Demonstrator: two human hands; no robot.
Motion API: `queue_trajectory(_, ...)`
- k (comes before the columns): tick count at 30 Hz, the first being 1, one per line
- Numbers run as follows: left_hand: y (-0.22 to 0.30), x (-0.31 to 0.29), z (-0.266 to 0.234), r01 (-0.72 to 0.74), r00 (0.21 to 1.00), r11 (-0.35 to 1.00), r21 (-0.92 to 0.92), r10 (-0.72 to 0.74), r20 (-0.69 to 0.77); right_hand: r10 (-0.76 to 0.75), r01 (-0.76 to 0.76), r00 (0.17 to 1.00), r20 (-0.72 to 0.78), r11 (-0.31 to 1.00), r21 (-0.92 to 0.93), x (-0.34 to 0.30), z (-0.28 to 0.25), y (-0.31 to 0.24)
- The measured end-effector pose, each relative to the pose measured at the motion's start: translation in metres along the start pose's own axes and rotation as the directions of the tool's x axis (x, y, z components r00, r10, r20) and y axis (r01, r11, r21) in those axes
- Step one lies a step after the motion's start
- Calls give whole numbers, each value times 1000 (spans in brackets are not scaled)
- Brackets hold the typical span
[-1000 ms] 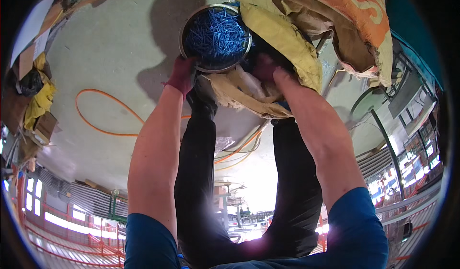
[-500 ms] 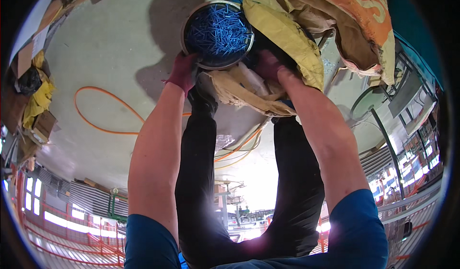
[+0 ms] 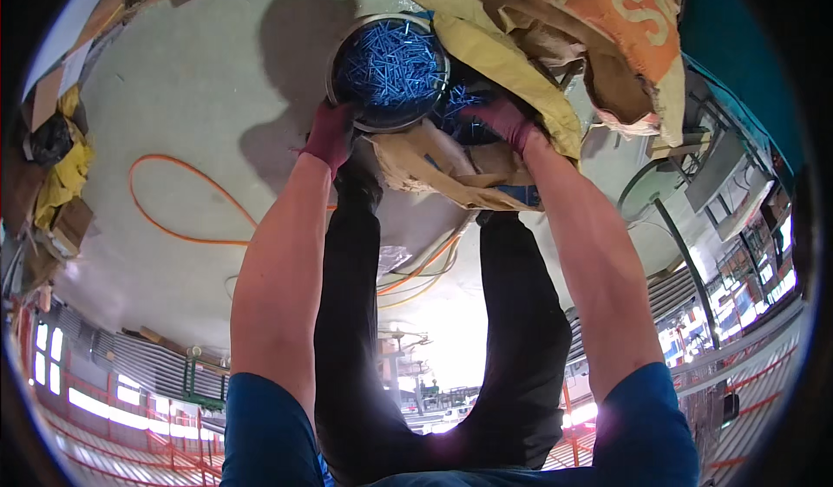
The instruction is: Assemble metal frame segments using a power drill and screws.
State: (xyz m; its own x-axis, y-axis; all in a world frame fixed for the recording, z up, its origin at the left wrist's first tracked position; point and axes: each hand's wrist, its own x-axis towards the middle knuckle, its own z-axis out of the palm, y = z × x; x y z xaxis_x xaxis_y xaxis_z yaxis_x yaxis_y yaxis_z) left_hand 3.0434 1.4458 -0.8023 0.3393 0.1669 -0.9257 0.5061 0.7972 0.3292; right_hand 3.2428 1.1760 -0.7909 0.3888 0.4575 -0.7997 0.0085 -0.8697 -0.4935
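Observation:
A round metal bowl full of slim blue nails sits on the pale floor in front of me. My left hand, in a maroon glove, is closed on the bowl's near left rim. Just right of the bowl lies an opened brown paper sack, its mouth spread and its inside dark. Within that mouth is my right hand, also gloved in maroon, with its fingers pointing left. A loose bunch of blue nails shows at its fingertips, which are partly lost in shadow.
More crumpled paper sacking with an orange patch lies at the far right. An orange hose loops across the floor to the left. Boxes and yellow wrapping line the left side. A stand with a round plate is at right.
My right hand has risen into view in the sack's mouth, and blue nails now show by its fingers. My left hand keeps its hold on the bowl. The whole view has shifted slightly.

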Motion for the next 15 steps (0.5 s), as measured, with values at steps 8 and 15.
queue_trajectory(8, 16, -19, 15, -54, 995, 998, 20, 52, 83, -5, -14, 1000, 29, 804, 594, -48, -21, -99)
queue_trajectory(15, 40, -66, 61, -21, 994, 996, 92, 12, 104, 0, 154, 969, -248, 781, 605, -88, 1, -142)
